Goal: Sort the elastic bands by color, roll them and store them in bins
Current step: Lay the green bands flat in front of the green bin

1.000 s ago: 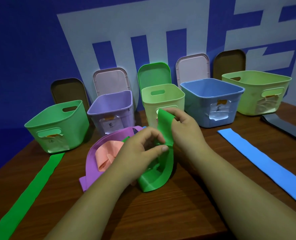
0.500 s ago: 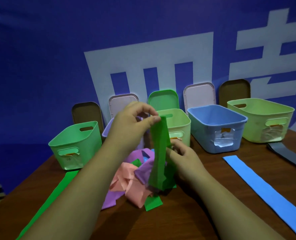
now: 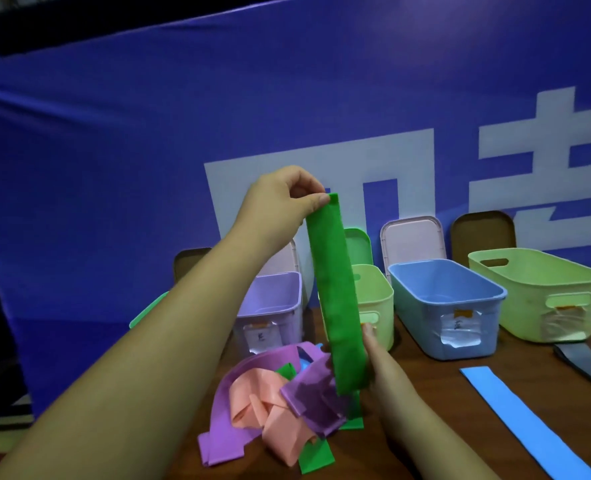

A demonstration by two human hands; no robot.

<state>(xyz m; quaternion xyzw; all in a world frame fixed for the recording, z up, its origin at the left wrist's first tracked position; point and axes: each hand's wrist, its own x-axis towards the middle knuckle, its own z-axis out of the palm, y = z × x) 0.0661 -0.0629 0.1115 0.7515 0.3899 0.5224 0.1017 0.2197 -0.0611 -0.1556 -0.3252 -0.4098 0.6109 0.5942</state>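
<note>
A green elastic band (image 3: 335, 296) hangs stretched upright above the table. My left hand (image 3: 283, 202) pinches its top end, raised high in front of the blue backdrop. My right hand (image 3: 373, 355) holds the band's lower part just above a tangled pile of purple (image 3: 224, 434), pink (image 3: 273, 414) and green bands. The band hides most of my right hand's fingers. Behind the pile stand a purple bin (image 3: 273, 306), a light green bin (image 3: 377, 299), a blue bin (image 3: 443, 306) and a wide light green bin (image 3: 536, 289).
A flat blue band (image 3: 522, 420) lies on the wooden table (image 3: 425, 382) at the right, with a dark grey band (image 3: 588, 365) beyond it. Bin lids lean against the blue backdrop behind the bins. A green bin edge (image 3: 148, 310) shows behind my left forearm.
My left hand has lifted the green band's end from table height to well above the bins, drawing it out straight. The view has tilted upward.
</note>
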